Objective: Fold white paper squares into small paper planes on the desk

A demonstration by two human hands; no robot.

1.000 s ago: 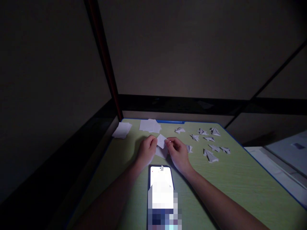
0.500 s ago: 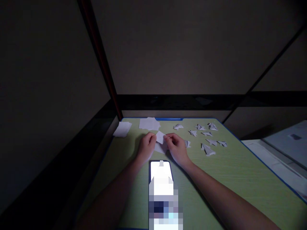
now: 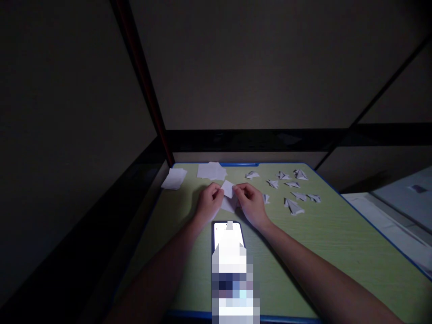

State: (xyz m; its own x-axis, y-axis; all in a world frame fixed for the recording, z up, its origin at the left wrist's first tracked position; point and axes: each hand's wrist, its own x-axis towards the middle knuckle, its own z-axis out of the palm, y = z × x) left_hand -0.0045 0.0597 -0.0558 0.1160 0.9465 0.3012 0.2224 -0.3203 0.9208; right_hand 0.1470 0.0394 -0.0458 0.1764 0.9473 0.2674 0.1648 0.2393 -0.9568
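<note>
Between my hands is a small folded sheet of white paper [image 3: 228,189], its upper part raised above a lower flap. My left hand [image 3: 209,201] pinches its left edge between thumb and curled fingers. On the opposite side, the thumb and fingertips of my right hand [image 3: 249,200] close on the right edge. Both hands are just above the green table [image 3: 189,265], or resting on it; I cannot tell which. A phone [image 3: 229,236] with a bright screen, partly blurred out, lies right in front of the paper, between my forearms.
Two stacks of white paper lie at the back: one at the left corner [image 3: 174,178], one nearer the middle [image 3: 211,171]. Several folded paper pieces, among them a large one [image 3: 293,206], are spread over the right side. Walls stand behind and left. A white surface [image 3: 388,220] adjoins at right.
The whole view has shifted slightly, with the table a little higher in it. My hands keep their hold on the paper, whose raised part now looks squarer.
</note>
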